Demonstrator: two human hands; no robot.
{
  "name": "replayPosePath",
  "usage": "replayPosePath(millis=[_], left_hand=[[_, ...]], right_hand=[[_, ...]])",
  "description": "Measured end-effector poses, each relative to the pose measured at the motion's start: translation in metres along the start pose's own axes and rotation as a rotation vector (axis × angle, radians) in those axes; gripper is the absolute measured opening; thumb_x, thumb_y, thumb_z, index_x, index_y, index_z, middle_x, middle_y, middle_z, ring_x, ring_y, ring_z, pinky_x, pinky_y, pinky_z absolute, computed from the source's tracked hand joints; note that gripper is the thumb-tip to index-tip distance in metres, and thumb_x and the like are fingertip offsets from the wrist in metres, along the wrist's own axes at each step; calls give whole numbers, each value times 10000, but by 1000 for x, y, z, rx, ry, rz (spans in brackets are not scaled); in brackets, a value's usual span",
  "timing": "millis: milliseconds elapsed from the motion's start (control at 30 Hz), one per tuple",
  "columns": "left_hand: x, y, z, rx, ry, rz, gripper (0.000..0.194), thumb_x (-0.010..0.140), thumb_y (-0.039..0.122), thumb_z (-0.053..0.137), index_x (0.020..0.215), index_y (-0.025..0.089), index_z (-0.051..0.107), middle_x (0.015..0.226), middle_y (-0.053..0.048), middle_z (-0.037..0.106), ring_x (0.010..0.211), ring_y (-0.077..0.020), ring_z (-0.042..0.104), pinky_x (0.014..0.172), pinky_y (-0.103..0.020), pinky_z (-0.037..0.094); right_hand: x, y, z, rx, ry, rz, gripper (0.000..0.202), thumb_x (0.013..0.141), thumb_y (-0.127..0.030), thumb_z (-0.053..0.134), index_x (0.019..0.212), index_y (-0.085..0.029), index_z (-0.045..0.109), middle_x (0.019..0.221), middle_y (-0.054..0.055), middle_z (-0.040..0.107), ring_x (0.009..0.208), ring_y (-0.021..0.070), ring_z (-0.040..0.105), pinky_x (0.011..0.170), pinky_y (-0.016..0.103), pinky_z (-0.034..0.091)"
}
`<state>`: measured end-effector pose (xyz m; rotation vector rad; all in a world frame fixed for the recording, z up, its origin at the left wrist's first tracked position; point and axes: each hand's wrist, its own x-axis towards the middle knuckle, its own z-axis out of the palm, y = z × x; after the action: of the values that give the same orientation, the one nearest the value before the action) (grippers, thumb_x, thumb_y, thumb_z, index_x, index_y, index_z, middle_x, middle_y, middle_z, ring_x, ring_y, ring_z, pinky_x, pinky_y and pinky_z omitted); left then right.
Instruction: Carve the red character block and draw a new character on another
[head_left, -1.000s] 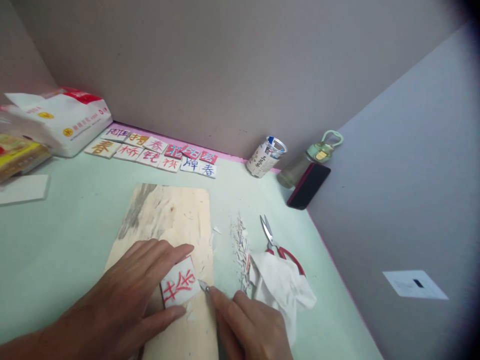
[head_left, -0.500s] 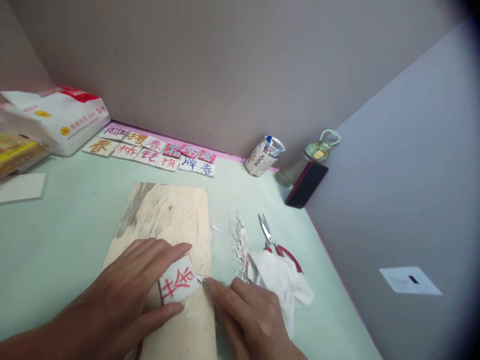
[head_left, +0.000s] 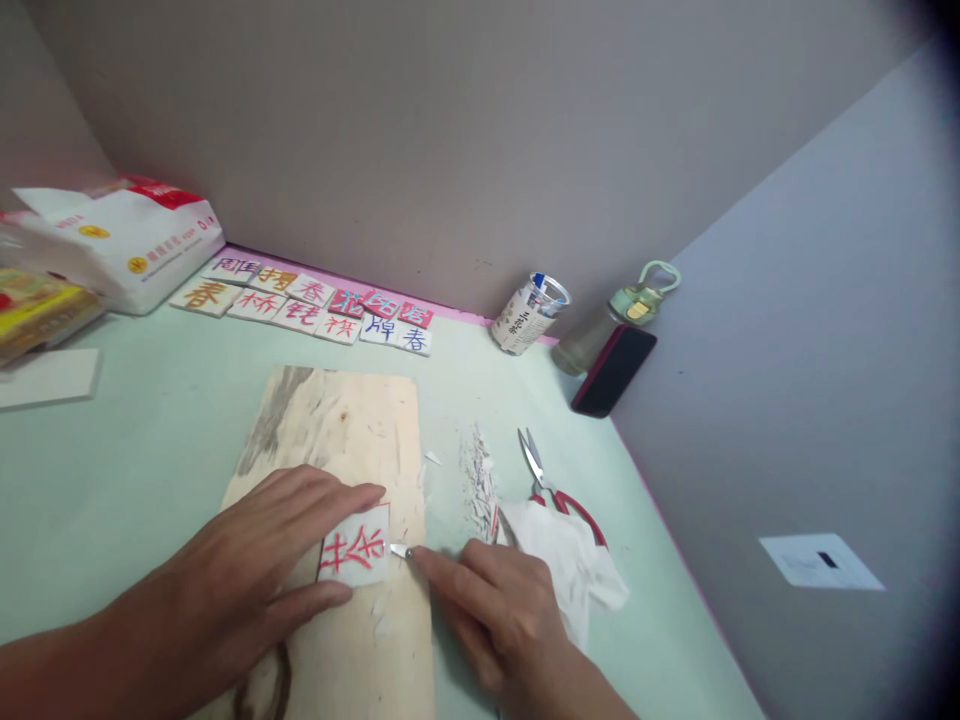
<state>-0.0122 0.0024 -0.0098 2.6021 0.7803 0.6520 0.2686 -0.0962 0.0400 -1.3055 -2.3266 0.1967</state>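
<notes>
A small white tile (head_left: 355, 548) with a red painted character lies on the wooden board (head_left: 367, 410). My left hand (head_left: 262, 560) grips this tile between the thumb and the fingers, at its lower and upper edges. My right hand (head_left: 495, 610) is wrapped round a small knife (head_left: 401, 551), its index finger stretched along it. The short blade points left, with its tip at the tile's right edge. Most of the knife is hidden in the hand. Thin white scraps lie on the board below the tile.
Several lettered tiles (head_left: 259, 305) line the back. Right of the board are shavings (head_left: 478, 480), red-handled scissors (head_left: 559, 495) and a white cloth (head_left: 570, 570). Farther back stand a can (head_left: 525, 315), a bottle (head_left: 589, 335) and a phone (head_left: 615, 370). A tissue pack (head_left: 142, 250) sits at the left.
The tile has turned straighter and shifted slightly up and left with my left hand. The knife tip has risen slightly to the middle of its right edge.
</notes>
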Motion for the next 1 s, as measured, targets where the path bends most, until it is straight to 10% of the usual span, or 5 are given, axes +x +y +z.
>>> replayPosePath(millis=[1000], left_hand=[[-9, 10, 13, 31, 72, -109, 588, 1007, 487, 590, 1553, 367, 410, 1444, -12, 634, 1316, -311, 587, 1133, -489, 455]], right_hand=[[-3, -22, 19, -55, 194, 86, 320, 1103, -200, 383, 1259, -119, 650, 673, 5, 573, 493, 132, 542, 433, 243, 376]])
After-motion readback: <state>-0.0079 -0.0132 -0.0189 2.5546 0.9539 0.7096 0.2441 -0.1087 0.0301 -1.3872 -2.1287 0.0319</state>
